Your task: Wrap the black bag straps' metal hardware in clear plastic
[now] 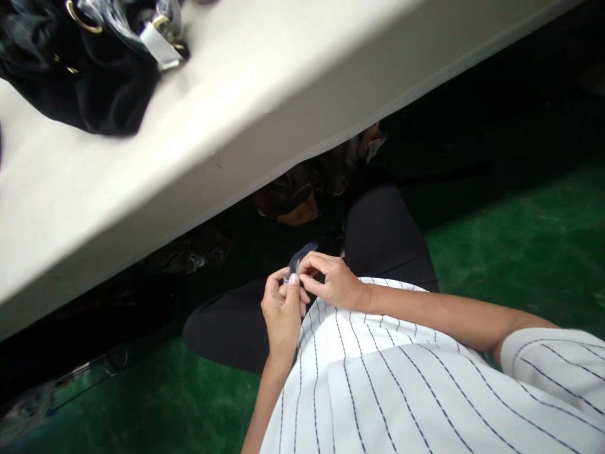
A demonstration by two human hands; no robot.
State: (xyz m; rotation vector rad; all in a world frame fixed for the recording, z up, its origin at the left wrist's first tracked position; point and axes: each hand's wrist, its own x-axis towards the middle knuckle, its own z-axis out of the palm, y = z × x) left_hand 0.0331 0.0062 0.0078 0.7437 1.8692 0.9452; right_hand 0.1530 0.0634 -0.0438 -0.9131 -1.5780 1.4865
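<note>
While the left hand (pixel 283 301) and right hand (pixel 338 282) pinch translucent film (pixel 302 254), handling looks unfinished

Fingers grasp the thin, crinkled film above the lap (pixel 390 239), off the near edge of the tabletop (pixel 212 88); how much remains, I cannot tell. Inside that edge, a soft, slumped black bag (pixel 94 94) carries clear wrap (pixel 120 22) and a brass-coloured ring (pixel 84 25).

Table (pixel 227 145) blocks ahead, clutter (pixel 300 211) seemingly below.

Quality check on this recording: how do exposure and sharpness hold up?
Head view: the white table is bright, while deep shadow beneath it swallows detail; head view: the black bag looks blurred; head view: left hand and right hand are clearer, but their small translucent piece is hard to make out.
</note>
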